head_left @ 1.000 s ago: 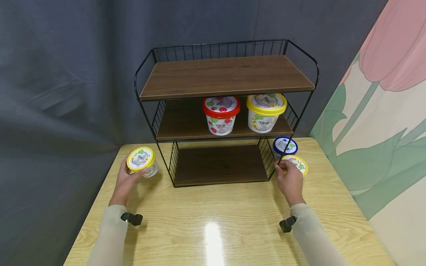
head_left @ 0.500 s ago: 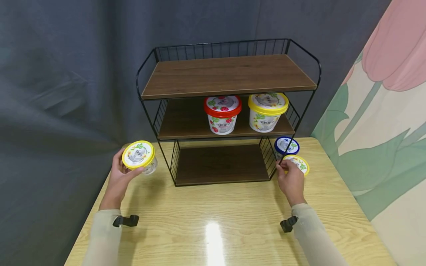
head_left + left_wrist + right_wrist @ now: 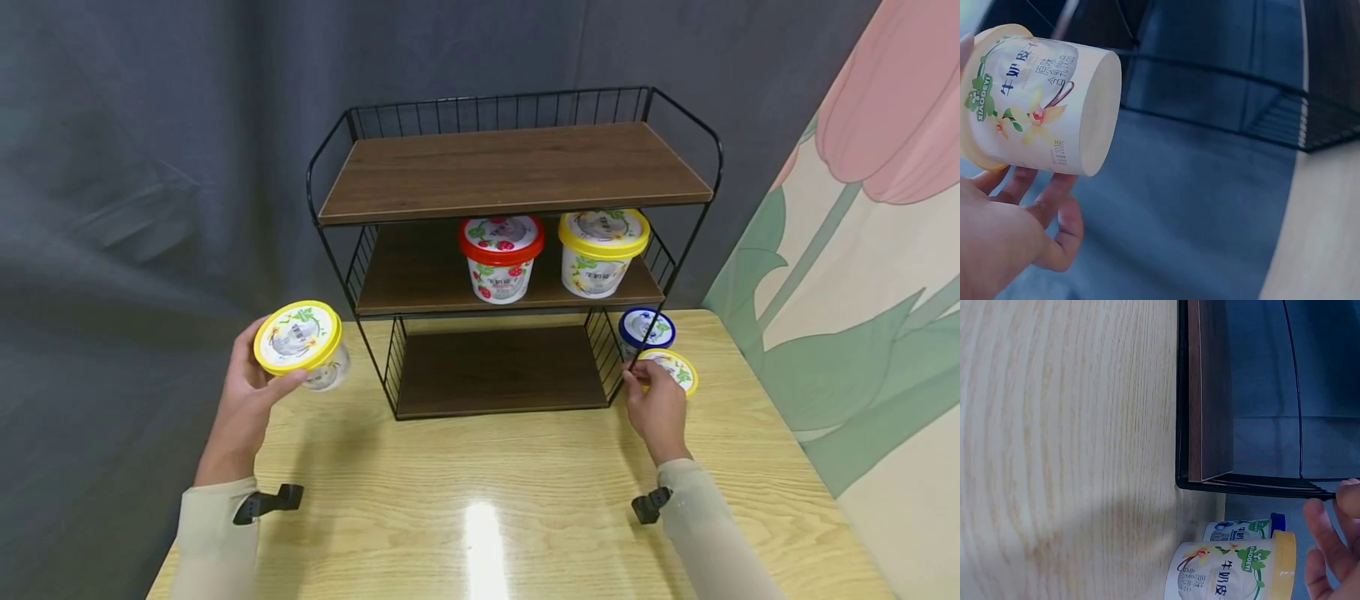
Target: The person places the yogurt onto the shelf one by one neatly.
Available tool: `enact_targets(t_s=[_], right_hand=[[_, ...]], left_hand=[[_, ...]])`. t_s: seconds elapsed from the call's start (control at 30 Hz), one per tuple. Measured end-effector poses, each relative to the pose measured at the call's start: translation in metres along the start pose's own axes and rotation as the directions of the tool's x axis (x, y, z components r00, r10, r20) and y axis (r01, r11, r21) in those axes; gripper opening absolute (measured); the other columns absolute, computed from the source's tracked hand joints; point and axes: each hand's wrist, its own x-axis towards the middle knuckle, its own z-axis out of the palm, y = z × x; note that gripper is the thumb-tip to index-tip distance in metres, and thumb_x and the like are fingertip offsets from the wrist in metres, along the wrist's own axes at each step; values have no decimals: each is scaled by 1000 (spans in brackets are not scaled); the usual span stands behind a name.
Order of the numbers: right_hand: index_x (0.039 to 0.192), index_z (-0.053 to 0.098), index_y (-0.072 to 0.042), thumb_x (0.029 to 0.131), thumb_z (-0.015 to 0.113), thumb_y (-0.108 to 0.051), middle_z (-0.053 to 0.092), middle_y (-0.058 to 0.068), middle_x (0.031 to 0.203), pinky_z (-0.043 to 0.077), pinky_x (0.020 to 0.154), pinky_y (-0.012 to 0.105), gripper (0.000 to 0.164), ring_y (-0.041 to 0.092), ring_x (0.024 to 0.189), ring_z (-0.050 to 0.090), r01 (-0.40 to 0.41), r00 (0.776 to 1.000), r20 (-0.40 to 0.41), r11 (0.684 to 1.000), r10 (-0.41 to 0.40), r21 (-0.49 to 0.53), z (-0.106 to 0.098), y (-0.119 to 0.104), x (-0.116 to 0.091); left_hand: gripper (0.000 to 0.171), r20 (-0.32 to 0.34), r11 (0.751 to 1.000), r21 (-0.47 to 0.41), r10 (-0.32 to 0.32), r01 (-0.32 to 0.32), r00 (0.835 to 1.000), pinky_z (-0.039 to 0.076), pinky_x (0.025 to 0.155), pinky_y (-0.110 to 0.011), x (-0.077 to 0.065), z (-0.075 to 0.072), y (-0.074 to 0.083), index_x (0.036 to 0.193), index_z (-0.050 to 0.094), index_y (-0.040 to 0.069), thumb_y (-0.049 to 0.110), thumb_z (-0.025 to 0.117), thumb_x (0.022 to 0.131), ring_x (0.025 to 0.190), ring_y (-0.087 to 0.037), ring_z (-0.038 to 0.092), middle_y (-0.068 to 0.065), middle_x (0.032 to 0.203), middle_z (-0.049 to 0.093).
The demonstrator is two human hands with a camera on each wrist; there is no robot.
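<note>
Left hand [image 3: 243, 396]: raised above the left side of the table [image 3: 420, 492], forearm slanting up from the bottom in a pale sleeve [image 3: 217, 542].
Left fingers [image 3: 1054, 194]: opened to the width of the held cup [image 3: 296, 337] and curled round it, thumb along the near side; one finger bends clear of the wall in the left wrist view.
Held cup: off the table, left of the rack [image 3: 517, 167]; a smooth white tapering tub with printed flowers and a round yellow-rimmed lid.
Right hand [image 3: 658, 417]: low at the rack's right front corner, back of the hand uppermost.
Right fingers [image 3: 1319, 522]: thumb and forefinger closed in a pinch on the rack's thin black frame, the others bent.
Beside the rack: blue-lidded cup [image 3: 647, 327] and, nearer the person, a yellow-lidded cup [image 3: 678, 368], both on the table.
Middle shelf [image 3: 420, 275]: red-lidded cup [image 3: 501, 258] and a second yellow-topped tub [image 3: 597, 254], upright, apart.
Rack make: three dark wood-grain boards, wire sides, rounded top corners.
Table surface: pale, glossy, wavy-grained.
Backdrop: softly creased dark cloth [image 3: 150, 208]; tulip mural [image 3: 847, 358] at right.
</note>
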Motion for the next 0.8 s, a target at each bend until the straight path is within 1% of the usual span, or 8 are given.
enact_targets(t_s=[0.2,0.43,0.6,0.7,0.8], right_hand=[[103,68,1,94,65,-6,73,23,103,54,87,52,12,40,93,70,-1,1000,-5,1000,1,-6,0,0,0],[103,68,2,95,65,-7,73,23,103,55,87,52,12,40,93,70,2,1000,1,1000,-2,-4,0,1,0],[104,68,1,95,64,-8,73,23,104,54,87,51,13,40,95,70,-7,1000,8,1000,7,-9,0,1,0],[104,68,0,96,64,-9,73,22,104,54,87,51,13,39,95,70,-12,1000,14,1000,12,-9,0,1,0],[104,69,0,95,65,-9,73,22,103,55,87,50,13,39,94,71,-11,1000,10,1000,11,-5,0,0,0]], left_hand=[[79,77,999,-17,40,-39,996,48,94,-16,-4,16,22,152,29,20,-2,68,86,128,-19,38,1,147,39],[77,132,995,-74,80,-71,988,51,95,-19,-4,39,49,151,31,18,-5,65,86,129,-23,39,-4,149,39],[76,139,992,-96,89,-76,986,51,97,-20,-2,54,66,151,32,19,-3,64,86,130,-24,39,-3,149,40],[76,146,991,-111,87,-71,985,51,96,-22,-1,63,74,151,32,19,-4,64,87,129,-25,40,-4,148,41],[77,152,994,-97,65,-50,986,51,96,-21,-1,72,80,153,30,20,0,67,88,129,-24,42,-4,149,40]])
